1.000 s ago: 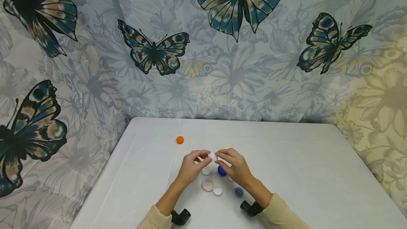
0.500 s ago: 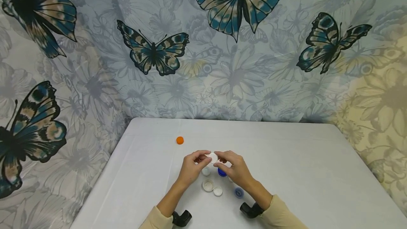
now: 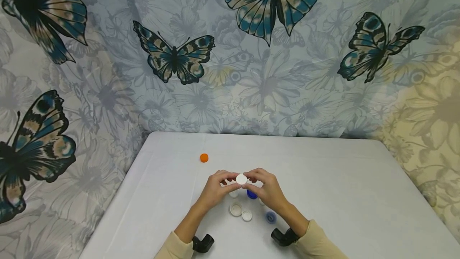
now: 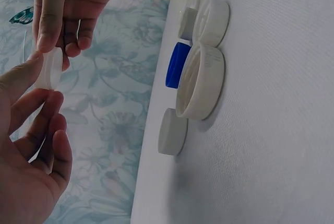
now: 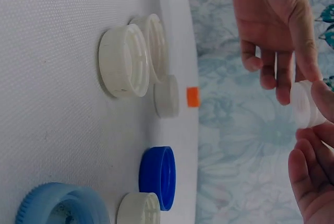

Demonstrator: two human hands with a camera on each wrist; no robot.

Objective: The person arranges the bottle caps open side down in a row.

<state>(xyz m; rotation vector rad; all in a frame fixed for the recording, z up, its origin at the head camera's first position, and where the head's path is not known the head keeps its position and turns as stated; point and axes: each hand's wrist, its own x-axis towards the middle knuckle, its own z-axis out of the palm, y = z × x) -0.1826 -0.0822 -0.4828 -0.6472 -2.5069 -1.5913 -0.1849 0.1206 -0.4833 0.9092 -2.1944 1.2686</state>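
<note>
On the left, a black wrist device (image 3: 203, 244) sits beside a pale sleeve (image 3: 175, 247), and farther back an orange cap (image 3: 204, 158) lies alone on the white table (image 3: 154, 195). Next comes the left hand (image 3: 217, 184), its thumb and fingertips pinching one edge of a held white cap (image 3: 241, 179). That cap is raised off the table between the two hands, its round, plain face toward the head camera. Beneath and nearer the person, a plain white cap (image 3: 233, 194) shows partly past the left hand; a large white cap (image 3: 235, 210), hollow side up, touches a small white cap (image 3: 246, 215) to its right. A dark blue cap (image 3: 252, 194) lies farther back, partly covered by the right hand (image 3: 265, 186), which pinches the opposite edge of the raised cap between thumb and fingers. Another white cap (image 5: 140, 208) sits just beside the blue one, mostly hidden from the head view. Rightmost among the caps is a light blue cap (image 3: 271, 217) with a ridged side, near the right forearm.
</note>
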